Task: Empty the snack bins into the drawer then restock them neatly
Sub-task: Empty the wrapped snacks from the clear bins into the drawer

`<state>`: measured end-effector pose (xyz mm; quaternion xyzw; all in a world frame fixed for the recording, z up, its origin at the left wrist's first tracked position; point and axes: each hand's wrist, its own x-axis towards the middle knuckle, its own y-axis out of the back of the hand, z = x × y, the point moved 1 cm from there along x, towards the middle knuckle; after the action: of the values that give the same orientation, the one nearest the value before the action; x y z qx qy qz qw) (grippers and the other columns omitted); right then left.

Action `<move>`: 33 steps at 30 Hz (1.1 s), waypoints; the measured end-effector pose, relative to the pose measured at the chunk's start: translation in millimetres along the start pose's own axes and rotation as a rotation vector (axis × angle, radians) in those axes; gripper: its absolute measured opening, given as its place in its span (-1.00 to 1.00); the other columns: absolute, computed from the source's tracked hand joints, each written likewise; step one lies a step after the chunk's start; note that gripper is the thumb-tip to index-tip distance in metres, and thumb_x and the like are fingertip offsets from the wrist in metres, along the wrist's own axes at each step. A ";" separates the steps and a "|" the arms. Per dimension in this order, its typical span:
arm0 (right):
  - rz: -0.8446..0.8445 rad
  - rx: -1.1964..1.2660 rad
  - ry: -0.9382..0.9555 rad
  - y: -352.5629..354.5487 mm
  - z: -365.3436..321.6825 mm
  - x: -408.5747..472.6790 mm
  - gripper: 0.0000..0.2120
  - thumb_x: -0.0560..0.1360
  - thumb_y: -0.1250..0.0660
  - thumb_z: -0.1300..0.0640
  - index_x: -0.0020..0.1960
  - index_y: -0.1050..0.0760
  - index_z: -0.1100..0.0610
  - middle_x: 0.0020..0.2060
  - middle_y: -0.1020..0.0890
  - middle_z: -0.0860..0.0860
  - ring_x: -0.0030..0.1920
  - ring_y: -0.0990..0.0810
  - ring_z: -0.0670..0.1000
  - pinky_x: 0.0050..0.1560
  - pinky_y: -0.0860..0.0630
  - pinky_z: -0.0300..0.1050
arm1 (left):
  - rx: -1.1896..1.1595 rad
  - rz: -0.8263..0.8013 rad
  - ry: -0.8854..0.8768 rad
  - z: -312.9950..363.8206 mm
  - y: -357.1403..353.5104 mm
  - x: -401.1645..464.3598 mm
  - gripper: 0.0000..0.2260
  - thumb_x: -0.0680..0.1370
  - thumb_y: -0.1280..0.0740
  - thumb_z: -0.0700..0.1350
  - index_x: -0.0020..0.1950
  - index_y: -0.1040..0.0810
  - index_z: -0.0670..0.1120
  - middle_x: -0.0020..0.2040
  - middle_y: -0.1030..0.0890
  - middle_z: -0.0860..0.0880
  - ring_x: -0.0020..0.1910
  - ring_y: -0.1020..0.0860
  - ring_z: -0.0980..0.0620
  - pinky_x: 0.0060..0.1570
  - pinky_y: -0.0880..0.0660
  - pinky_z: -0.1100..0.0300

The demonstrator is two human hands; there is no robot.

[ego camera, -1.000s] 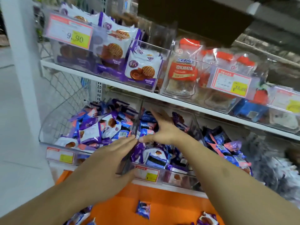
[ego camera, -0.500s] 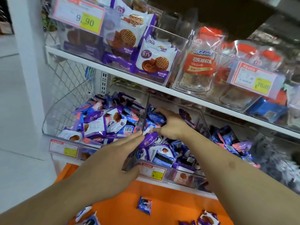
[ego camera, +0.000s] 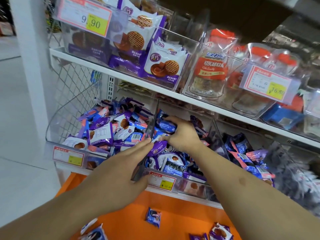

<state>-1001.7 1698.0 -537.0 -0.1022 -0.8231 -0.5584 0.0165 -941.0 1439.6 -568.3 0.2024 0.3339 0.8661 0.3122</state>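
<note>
At about nine o'clock a clear plastic bin [ego camera: 57, 129] on the lower shelf is heaped with small purple, blue and white snack packets [ego camera: 107, 127], a pink-and-yellow price tag [ego camera: 68, 157] on its front lip. Above it at eleven o'clock, a clear upper-shelf bin [ego camera: 97, 49] holds larger purple-and-white waffle-biscuit packs [ego camera: 162, 64] behind a 9.90 label [ego camera: 84, 19]. Near the centre, the left hand [ego camera: 119, 172] lies with straight, nearly closed-up fingers along the clear divider wall [ego camera: 152, 125] of the middle bin [ego camera: 214, 123], fingertips touching a purple packet [ego camera: 156, 148]; it grips nothing. Just to its right, the right hand [ego camera: 181, 135] reaches into the middle bin, fingers curled round a dark blue packet [ego camera: 165, 125] at its twelve o'clock, thumb resting by the purple packet. That bin is piled with similar wrapped snacks [ego camera: 173, 163]. At two o'clock, clear tubs [ego camera: 204, 87] hold orange-labelled sweets [ego camera: 212, 66] behind a 16.80 tag [ego camera: 267, 84]. At six o'clock the open orange drawer [ego camera: 173, 205] holds a few loose packets, one blue one [ego camera: 153, 216] lying between the forearms.
</note>
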 end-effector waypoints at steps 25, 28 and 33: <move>0.083 0.845 0.012 80.9 -42.6 -171.6 -0.69 0.46 -0.54 0.40 0.09 -0.71 0.08 -0.02 -0.75 0.07 -0.08 -0.74 0.08 -0.04 -0.69 -0.04 | -0.186 0.067 0.044 77.8 10.5 -7.7 -0.35 0.48 -0.52 0.20 0.47 -0.29 0.49 0.46 -0.35 0.43 0.34 -0.39 0.41 0.40 -0.40 0.17; 0.043 1.040 -0.089 77.9 -37.3 -189.7 -0.75 0.51 -0.49 0.38 0.12 -0.69 0.14 -0.02 -0.75 0.19 -0.10 -0.72 0.17 -0.02 -0.68 0.09 | -0.311 0.010 0.127 78.7 4.0 -14.7 -0.70 0.46 -0.56 0.15 0.15 -0.62 0.33 0.03 -0.68 0.27 -0.01 -0.64 0.28 0.12 -0.61 0.11; -0.092 1.306 -0.295 65.0 -17.4 -219.0 -0.71 0.46 -0.49 0.33 0.16 -0.61 0.19 -0.02 -0.70 0.29 -0.01 -0.69 0.28 -0.15 -0.66 0.07 | -0.294 0.018 0.243 75.8 -3.6 -31.0 -0.78 0.49 -0.52 0.18 0.09 -0.64 0.20 -0.19 -0.66 0.12 -0.28 -0.59 0.21 -0.28 -0.46 0.37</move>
<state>-776.8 1672.2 -501.8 -0.1113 -0.9891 0.0737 -0.0614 -874.7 1454.9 -522.6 0.0515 0.2375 0.9263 0.2881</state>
